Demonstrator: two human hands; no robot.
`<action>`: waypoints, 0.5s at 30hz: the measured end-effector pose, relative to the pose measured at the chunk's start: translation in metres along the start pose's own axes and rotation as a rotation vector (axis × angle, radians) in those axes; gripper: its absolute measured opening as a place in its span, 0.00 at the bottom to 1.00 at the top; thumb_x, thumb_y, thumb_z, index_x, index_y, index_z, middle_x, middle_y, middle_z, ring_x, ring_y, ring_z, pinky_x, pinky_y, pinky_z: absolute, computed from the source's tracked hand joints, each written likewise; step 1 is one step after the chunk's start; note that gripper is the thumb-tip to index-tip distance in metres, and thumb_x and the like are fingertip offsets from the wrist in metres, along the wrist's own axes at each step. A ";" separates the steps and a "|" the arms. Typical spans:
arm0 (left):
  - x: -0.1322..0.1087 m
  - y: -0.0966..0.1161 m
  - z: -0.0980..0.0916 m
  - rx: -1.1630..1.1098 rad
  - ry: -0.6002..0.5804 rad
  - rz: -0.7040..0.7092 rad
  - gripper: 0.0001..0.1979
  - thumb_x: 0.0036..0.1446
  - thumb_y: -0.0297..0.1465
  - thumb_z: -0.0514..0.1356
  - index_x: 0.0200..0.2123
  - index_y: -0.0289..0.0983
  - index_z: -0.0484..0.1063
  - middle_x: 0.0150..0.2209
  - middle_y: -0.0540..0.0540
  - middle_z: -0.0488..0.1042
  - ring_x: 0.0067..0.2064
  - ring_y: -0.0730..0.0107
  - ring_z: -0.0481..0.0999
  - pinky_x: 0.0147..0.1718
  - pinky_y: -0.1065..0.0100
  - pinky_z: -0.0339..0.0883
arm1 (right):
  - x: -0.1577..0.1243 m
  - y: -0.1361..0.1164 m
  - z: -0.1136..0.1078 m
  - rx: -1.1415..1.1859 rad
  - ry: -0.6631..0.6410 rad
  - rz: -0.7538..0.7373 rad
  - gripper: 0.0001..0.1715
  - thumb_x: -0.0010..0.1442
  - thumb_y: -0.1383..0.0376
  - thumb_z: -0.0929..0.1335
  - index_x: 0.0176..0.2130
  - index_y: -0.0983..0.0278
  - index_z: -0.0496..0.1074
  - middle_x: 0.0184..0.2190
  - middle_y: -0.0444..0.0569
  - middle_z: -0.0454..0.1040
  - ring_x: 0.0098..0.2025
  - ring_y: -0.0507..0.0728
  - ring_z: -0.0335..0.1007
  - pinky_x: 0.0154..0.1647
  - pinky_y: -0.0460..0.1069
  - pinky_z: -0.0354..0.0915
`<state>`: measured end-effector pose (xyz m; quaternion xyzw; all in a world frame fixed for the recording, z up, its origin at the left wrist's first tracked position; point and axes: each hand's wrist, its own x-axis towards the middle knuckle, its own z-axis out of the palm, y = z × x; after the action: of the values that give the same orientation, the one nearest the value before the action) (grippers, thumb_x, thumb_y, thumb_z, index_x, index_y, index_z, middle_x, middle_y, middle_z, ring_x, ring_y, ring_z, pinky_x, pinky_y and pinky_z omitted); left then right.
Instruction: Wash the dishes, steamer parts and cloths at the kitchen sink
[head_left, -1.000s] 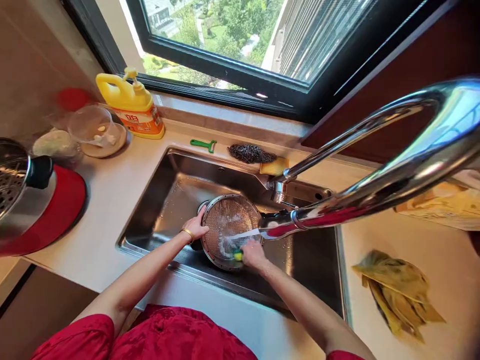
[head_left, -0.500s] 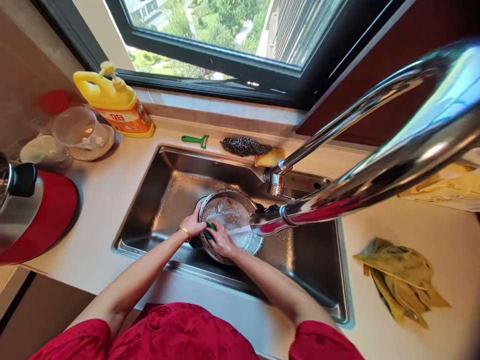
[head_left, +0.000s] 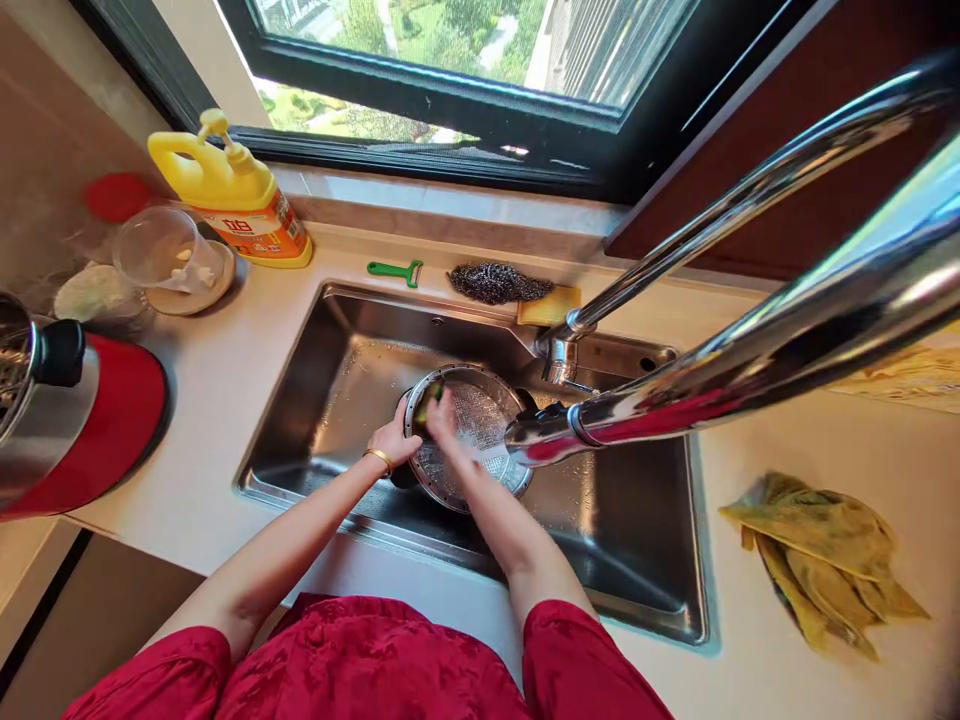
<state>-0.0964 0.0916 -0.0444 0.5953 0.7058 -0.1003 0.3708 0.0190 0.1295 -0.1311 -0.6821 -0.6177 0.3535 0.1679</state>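
Observation:
A round metal pot with a perforated, steamer-like bottom [head_left: 480, 410] sits in the steel sink [head_left: 300, 400]. My left hand [head_left: 395, 440], with a gold bangle at the wrist, grips its left rim, thumb over the edge. Inside the pot, at its upper left wall, my right hand [head_left: 441, 415] is closed on a green scrubbing pad [head_left: 429, 400], slightly blurred by motion. Water runs from the faucet [head_left: 532, 440] into the pot, beside my right forearm.
Behind the sink lie a green peeler [head_left: 395, 270], a steel wool scrubber [head_left: 499, 283] and a yellow sponge [head_left: 549, 306]. A yellow detergent bottle [head_left: 255, 215] and a red appliance [head_left: 127, 420] stand left. A yellowish cloth [head_left: 825, 555] lies right.
My right hand has moved up along the pot's inner left side with the green pad, away from my left hand. My left hand keeps its hold on the rim. The view has shifted slightly.

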 end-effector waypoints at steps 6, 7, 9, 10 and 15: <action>-0.004 0.001 -0.035 0.242 0.131 0.081 0.38 0.55 0.38 0.52 0.67 0.43 0.42 0.47 0.41 0.76 0.46 0.55 0.76 0.40 0.61 0.68 | -0.078 0.017 -0.001 0.057 -0.418 -0.236 0.27 0.55 0.67 0.63 0.55 0.62 0.66 0.45 0.51 0.76 0.45 0.57 0.71 0.46 0.50 0.64; -0.007 0.003 -0.042 0.300 0.150 0.128 0.38 0.55 0.38 0.52 0.67 0.43 0.43 0.47 0.41 0.75 0.45 0.55 0.76 0.40 0.62 0.68 | -0.089 0.027 -0.011 -0.050 -0.491 -0.281 0.26 0.54 0.67 0.64 0.53 0.61 0.68 0.44 0.51 0.77 0.45 0.59 0.71 0.47 0.51 0.64; -0.017 0.013 -0.056 0.402 0.190 0.244 0.37 0.55 0.37 0.52 0.67 0.42 0.44 0.48 0.41 0.74 0.44 0.57 0.76 0.39 0.63 0.67 | -0.101 0.047 -0.035 -0.309 -0.553 -0.276 0.22 0.52 0.67 0.65 0.48 0.62 0.73 0.40 0.54 0.78 0.46 0.62 0.71 0.49 0.54 0.62; -0.023 0.020 -0.061 0.446 0.208 0.309 0.36 0.55 0.37 0.52 0.66 0.40 0.45 0.49 0.40 0.73 0.44 0.57 0.75 0.38 0.63 0.67 | -0.103 0.056 -0.048 -0.412 -0.535 -0.229 0.20 0.53 0.67 0.65 0.45 0.63 0.74 0.39 0.55 0.78 0.46 0.63 0.71 0.49 0.55 0.61; -0.062 0.056 -0.070 0.591 0.285 0.625 0.33 0.56 0.28 0.50 0.65 0.41 0.50 0.44 0.37 0.70 0.42 0.56 0.73 0.38 0.61 0.65 | -0.104 0.083 -0.124 -0.298 -0.096 0.235 0.22 0.56 0.67 0.58 0.44 0.66 0.75 0.38 0.57 0.78 0.39 0.61 0.73 0.39 0.51 0.64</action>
<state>-0.0723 0.1001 0.0619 0.8681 0.4770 -0.0979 0.0966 0.1662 0.0398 -0.0718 -0.7492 -0.5865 0.3077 -0.0071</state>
